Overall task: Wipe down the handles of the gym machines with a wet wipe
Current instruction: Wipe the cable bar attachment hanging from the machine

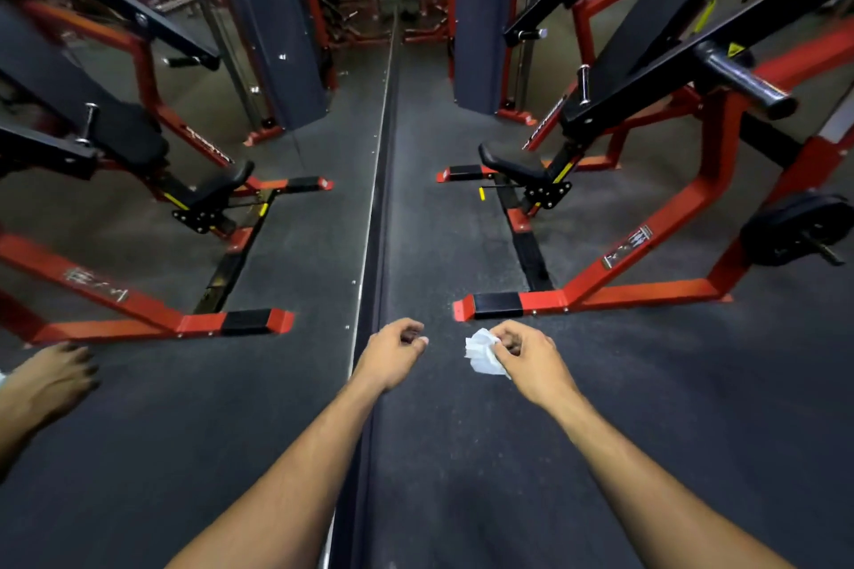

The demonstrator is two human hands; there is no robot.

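Dark gym floor point(462, 453); crumpled wet wipe point(483, 352) pinched in right hand point(527, 360) fingers, left hand point(393, 356) loosely curled, empty.

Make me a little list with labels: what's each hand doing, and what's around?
left hand: fingers loosely curled, holds nothing
right hand: pinches a white wipe
machine: red and black, ahead on the right, not touched
handle: black bar, upper right
mirror: on the left, reflects the machine
floor: dark mat
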